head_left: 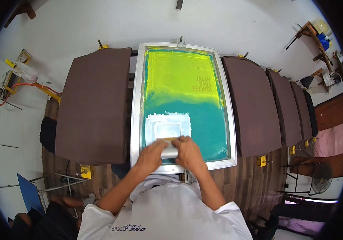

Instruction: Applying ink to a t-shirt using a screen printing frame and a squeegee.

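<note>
Both my hands grip one squeegee (169,153) with a pale metallic handle, over the near part of a framed printing screen. My left hand (152,156) wraps its left end and my right hand (187,152) its right end; the blade's lower edge is mostly hidden. The screen's silver metal frame (136,120) surrounds a green mesh (207,128), whose far half is yellow-green with faint lettering. Just beyond the squeegee lies a patch of white ink (179,119) with a paler rectangle inside. A metal clamp (181,41) sits at the frame's far edge.
A brown cloth-covered board (93,108) stands left of the screen; several more brown boards (251,108) line up on the right. A standing fan (321,178) is at the right. Lower left, a person (53,218) is partly visible beside a metal rack (59,180).
</note>
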A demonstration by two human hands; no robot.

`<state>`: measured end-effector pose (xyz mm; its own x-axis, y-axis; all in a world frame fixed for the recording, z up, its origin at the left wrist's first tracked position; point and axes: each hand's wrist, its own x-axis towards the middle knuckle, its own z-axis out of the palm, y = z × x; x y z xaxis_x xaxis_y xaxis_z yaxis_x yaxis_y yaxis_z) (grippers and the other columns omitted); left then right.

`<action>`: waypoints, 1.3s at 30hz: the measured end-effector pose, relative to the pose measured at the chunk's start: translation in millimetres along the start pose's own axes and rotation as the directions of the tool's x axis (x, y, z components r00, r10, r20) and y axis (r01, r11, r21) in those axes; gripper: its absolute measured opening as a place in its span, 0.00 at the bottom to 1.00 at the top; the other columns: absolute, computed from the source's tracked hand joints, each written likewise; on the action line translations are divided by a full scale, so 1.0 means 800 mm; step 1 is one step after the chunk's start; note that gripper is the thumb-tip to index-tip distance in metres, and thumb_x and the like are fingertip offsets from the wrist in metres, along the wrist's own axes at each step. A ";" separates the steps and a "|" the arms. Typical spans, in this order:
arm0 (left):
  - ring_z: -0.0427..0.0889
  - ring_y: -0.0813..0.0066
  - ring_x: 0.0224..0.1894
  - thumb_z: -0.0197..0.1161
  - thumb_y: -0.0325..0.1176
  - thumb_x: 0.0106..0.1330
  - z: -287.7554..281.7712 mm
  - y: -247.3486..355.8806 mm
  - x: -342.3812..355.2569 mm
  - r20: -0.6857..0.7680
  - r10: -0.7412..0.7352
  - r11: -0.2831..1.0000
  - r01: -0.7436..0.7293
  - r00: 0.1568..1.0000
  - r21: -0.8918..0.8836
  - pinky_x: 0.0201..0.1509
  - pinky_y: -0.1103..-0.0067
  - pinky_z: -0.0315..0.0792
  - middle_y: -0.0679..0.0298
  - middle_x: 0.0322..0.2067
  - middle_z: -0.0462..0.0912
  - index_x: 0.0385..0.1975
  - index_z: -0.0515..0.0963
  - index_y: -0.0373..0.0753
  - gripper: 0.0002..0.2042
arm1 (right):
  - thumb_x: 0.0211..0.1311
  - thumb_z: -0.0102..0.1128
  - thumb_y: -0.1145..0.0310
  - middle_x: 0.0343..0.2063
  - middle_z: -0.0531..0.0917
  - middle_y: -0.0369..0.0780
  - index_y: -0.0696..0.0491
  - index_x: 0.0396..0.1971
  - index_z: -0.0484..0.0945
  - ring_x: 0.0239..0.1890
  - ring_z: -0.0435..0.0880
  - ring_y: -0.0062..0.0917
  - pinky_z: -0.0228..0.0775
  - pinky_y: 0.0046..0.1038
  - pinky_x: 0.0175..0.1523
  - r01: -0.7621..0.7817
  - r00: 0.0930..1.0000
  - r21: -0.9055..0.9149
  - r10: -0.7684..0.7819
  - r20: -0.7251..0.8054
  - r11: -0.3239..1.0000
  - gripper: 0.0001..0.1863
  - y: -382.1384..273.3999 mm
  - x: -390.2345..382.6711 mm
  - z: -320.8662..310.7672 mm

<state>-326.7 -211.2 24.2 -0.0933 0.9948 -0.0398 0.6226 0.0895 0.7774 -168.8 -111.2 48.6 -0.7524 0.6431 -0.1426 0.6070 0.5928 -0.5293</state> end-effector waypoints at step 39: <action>0.81 0.46 0.47 0.55 0.12 0.50 -0.033 -0.009 0.048 -0.022 0.027 0.999 -0.027 0.999 0.028 0.52 0.64 0.76 0.48 0.45 0.82 0.49 0.78 0.33 0.23 | 0.40 0.66 0.78 0.38 0.82 0.44 0.53 0.38 0.81 0.44 0.81 0.42 0.78 0.42 0.46 0.001 1.000 -0.067 -0.002 -0.013 0.998 0.19 0.003 0.054 -0.008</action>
<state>-354.9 -175.0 33.7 -0.0932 0.9956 -0.0049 0.6462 0.0642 0.7604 -198.2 -78.5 46.4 -0.7504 0.6479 -0.1309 0.6218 0.6247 -0.4723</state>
